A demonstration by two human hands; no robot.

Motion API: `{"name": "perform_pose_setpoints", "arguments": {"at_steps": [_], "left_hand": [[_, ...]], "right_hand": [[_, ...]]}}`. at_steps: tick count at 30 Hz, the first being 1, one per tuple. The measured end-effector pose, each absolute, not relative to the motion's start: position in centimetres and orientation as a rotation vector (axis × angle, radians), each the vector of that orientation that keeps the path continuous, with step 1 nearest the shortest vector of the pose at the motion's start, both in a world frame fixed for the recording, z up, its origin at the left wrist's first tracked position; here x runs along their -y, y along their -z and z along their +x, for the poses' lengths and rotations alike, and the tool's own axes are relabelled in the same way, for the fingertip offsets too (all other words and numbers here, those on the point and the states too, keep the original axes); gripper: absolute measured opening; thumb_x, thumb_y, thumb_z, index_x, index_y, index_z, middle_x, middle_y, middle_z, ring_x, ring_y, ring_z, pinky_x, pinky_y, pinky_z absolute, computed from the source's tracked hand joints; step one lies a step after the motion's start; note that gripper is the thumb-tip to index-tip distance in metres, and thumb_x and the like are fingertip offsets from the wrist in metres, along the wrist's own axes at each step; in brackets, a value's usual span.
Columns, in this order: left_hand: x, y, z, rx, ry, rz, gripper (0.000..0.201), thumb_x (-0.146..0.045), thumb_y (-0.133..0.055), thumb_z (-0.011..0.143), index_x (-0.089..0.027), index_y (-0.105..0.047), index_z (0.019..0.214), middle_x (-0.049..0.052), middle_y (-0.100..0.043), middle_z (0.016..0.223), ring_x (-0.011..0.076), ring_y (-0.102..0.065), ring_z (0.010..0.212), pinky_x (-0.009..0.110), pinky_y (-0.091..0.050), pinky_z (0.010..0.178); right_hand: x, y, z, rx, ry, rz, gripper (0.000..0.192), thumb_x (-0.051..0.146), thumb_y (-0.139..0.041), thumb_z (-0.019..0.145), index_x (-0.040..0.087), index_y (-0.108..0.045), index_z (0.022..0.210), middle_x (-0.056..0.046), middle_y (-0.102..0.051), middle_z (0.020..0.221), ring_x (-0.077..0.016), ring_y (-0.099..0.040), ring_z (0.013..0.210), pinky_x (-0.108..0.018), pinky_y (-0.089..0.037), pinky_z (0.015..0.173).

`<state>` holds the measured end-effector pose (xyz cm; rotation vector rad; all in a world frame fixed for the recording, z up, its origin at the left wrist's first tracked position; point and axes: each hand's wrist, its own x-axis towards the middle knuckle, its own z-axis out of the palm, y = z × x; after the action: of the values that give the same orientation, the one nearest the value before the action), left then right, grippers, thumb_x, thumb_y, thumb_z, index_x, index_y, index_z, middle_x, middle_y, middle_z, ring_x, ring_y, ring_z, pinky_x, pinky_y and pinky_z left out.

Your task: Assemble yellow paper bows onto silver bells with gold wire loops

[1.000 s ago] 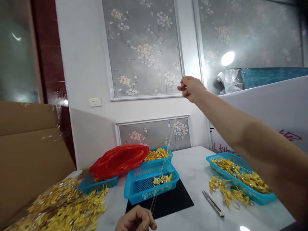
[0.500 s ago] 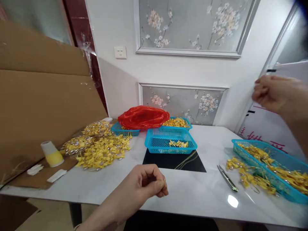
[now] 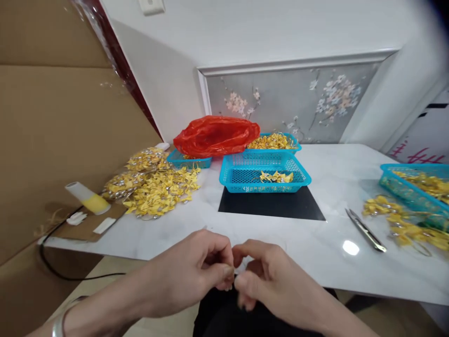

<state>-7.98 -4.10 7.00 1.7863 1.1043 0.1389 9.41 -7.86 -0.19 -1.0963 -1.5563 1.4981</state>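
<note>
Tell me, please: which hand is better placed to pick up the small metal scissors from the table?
Probably the right hand. The scissors lie on the white table to its right, with bare tabletop between them. The left hand would have to cross over the right. Both hands are now pinched together at the near edge.

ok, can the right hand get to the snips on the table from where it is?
Probably yes. The snips lie alone on bare marble table to the right, with nothing between them and the right hand. That hand is pinched fingertip to fingertip with the left hand, so it may need to let go first.
</note>
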Motion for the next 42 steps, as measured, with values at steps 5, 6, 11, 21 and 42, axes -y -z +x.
{"name": "perform_pose_setpoints", "arguments": {"at_steps": [5, 6, 11, 21, 42], "left_hand": [[4.4, -7.5, -7.9, -1.050, -0.082, 1.550, 0.010, -0.020, -0.059, 0.079, -0.019, -0.057, 0.070, -0.001, -0.063, 0.068, 0.0167, -0.058, 0.069, 0.028, -0.045, 0.068], [4.5, -7.5, -7.8, -1.044, -0.093, 1.511, 0.010, -0.021, -0.060, 0.079, -0.018, -0.056, 0.070, -0.001, -0.062, 0.068, 0.0164, -0.058, 0.069, 0.028, -0.046, 0.069], [4.8, -7.0, -8.5, -0.978, -0.167, 1.459, 0.012, -0.025, -0.062, 0.083, -0.017, -0.061, 0.074, 0.000, -0.067, 0.073, 0.0154, -0.060, 0.072, 0.027, -0.048, 0.071], [6.8, -3.2, -9.1, -0.860, -0.494, 0.987, 0.046, -0.059, -0.064, 0.082, -0.015, -0.074, 0.084, 0.007, -0.072, 0.083, 0.0143, -0.067, 0.064, 0.021, -0.055, 0.055], [6.6, -2.7, -8.0, -0.949, -0.674, 1.462, 0.043, -0.053, -0.050, 0.092, -0.020, -0.047, 0.064, -0.005, -0.045, 0.059, 0.0122, -0.039, 0.055, 0.024, -0.034, 0.054]], "right_hand": [[9.0, 0.5, 9.8, 1.783, -0.840, -0.984, 0.013, 0.011, -0.062, 0.086, 0.016, -0.073, 0.091, -0.004, -0.064, 0.079, -0.0127, -0.059, 0.064, -0.023, -0.046, 0.059], [9.1, 0.5, 10.0, 1.813, -0.784, -0.922, 0.018, 0.009, -0.056, 0.089, 0.015, -0.073, 0.088, -0.005, -0.064, 0.078, -0.0130, -0.061, 0.067, -0.023, -0.047, 0.061], [9.3, 0.1, 10.6, 1.875, -0.596, -0.867, 0.025, 0.003, -0.049, 0.091, 0.014, -0.069, 0.080, -0.004, -0.063, 0.074, -0.0117, -0.059, 0.065, -0.020, -0.047, 0.058], [9.8, -0.7, 10.9, 1.797, -0.376, -0.837, 0.021, -0.003, -0.058, 0.084, 0.015, -0.069, 0.084, -0.004, -0.068, 0.076, -0.0110, -0.065, 0.066, -0.017, -0.053, 0.058], [9.3, -0.1, 11.5, 1.806, -0.318, -0.904, 0.024, 0.010, -0.048, 0.097, 0.016, -0.066, 0.113, -0.007, -0.068, 0.090, -0.0131, -0.066, 0.074, -0.021, -0.057, 0.066]]}}
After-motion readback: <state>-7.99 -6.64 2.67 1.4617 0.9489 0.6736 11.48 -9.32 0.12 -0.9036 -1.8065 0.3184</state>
